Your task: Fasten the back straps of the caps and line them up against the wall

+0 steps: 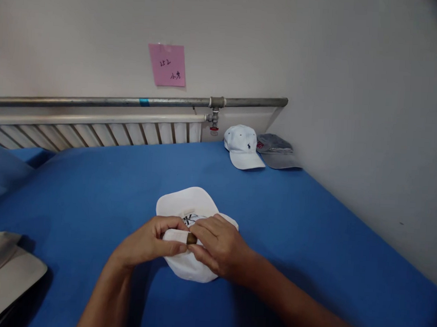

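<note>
White cap [191, 268] beneath left hand [159, 237] and right hand [222, 244], strap [175, 236] in the pinch of both

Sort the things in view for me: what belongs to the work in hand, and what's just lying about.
In hand:
- white cap, held by the left hand and right hand
- its strap and brownish clasp, at the fingertips

Apparently just lying about, untouched:
- pale cap
- grey cap, beside it
- beige item, cut off at the left edge
</note>
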### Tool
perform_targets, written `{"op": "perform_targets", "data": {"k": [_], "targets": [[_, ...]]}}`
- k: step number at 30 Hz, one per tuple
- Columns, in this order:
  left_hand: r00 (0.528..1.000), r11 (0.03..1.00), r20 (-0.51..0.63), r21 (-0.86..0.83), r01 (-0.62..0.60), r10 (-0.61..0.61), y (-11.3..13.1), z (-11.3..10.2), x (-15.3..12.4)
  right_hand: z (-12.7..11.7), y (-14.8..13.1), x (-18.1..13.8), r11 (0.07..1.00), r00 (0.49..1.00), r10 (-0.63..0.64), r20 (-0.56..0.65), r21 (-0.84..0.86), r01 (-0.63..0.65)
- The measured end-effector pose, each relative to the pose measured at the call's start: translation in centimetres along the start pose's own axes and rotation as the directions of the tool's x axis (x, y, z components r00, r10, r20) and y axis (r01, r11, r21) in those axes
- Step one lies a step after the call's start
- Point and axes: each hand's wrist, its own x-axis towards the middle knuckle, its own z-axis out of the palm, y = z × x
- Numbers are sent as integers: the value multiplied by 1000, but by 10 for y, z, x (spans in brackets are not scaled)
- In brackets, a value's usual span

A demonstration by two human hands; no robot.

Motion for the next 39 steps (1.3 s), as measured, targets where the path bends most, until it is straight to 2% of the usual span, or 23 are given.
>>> {"op": "perform_targets", "data": {"k": [13,17,20,23,28,34,39], "targets": [[999,999,38,33,0,-2,1,0,0,3,0,-2,996,999,32,-22,87,-30],[1000,999,0,48,-15,15,-1,-3,-1,-1,1,-3,986,996,81,-35,148,-75],[999,1000,-42,27,-15,16,-4,-6,-2,-7,4,-4,953,983,180,-43,256,-163],[998,1000,-67,4,-12,12,-6,-8,-2,-14,7,-3,855,946,320,44,417,-309],[996,999,-87,-30,12,-15,-6,-7,-3,-20,11,1,589,843,481,241,624,-514],[996,999,-84,-35,21,-24,-7,-7,-2,-22,16,2,433,777,525,347,676,-596],[996,1000,-86,-8,24,-24,-10,-8,-1,-23,23,-1,302,702,546,458,674,-674]]}}
